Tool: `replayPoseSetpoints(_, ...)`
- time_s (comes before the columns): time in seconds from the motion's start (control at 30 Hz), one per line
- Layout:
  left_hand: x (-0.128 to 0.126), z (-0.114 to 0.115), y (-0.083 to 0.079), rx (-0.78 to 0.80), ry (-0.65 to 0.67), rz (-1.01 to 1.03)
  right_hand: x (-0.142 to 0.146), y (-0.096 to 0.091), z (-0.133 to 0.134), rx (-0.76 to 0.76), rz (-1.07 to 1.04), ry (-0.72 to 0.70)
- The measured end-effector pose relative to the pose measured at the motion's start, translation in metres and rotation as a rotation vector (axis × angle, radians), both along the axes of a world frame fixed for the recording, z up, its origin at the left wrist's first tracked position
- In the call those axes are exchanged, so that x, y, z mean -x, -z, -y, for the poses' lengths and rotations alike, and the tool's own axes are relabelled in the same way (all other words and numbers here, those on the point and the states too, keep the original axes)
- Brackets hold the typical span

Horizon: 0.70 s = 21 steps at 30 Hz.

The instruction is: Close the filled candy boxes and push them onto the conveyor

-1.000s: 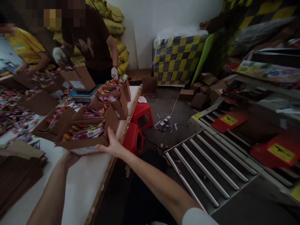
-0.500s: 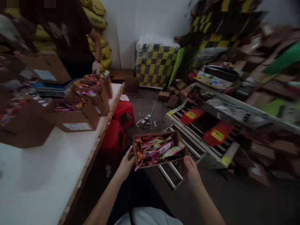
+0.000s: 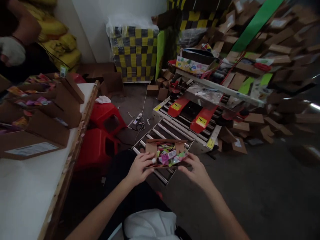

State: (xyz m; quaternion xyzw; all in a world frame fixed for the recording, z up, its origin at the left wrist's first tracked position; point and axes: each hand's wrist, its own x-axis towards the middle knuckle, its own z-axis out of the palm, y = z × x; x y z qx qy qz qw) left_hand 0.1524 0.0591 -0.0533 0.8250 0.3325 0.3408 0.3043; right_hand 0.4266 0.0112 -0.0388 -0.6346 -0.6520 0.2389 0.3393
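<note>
A small cardboard box filled with colourful wrapped candy packets is between my hands, its two short end flaps folded inward. My left hand grips the left end, fingers over the flap and thumb at the near side. At the right end, my right hand has its fingers on the flap and its thumb low along the near wall. Beneath the box lies a short roller conveyor; whether the box rests on it I cannot tell.
Left is a white table with open candy boxes. Red stools stand beside it. A box-sealing machine adjoins the rollers, with piled cartons behind. A power strip lies on the floor. A co-worker's gloved hand is upper left.
My view has swung right. The box has come over the rollers, and its end flaps are now folded in over the packets. My hands have shifted onto the flaps.
</note>
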Motion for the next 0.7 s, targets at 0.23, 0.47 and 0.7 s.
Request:
replayPoseSetpoints(0.23,-0.021,-0.017,0.007,0.025,-0.388,0.026,0.019,0.018,-0.035,-0.105,0.276,0.323)
replayPoseSetpoints(0.47,-0.023,-0.042,0.014,0.338,-0.107,0.173,0.050,0.009,-0.025,-0.192,0.412,0.122)
replayPoseSetpoints(0.7,-0.026,-0.051,0.022,0.249,-0.141,0.145,0.061,-0.016,-0.067,0.058,0.550,-0.148)
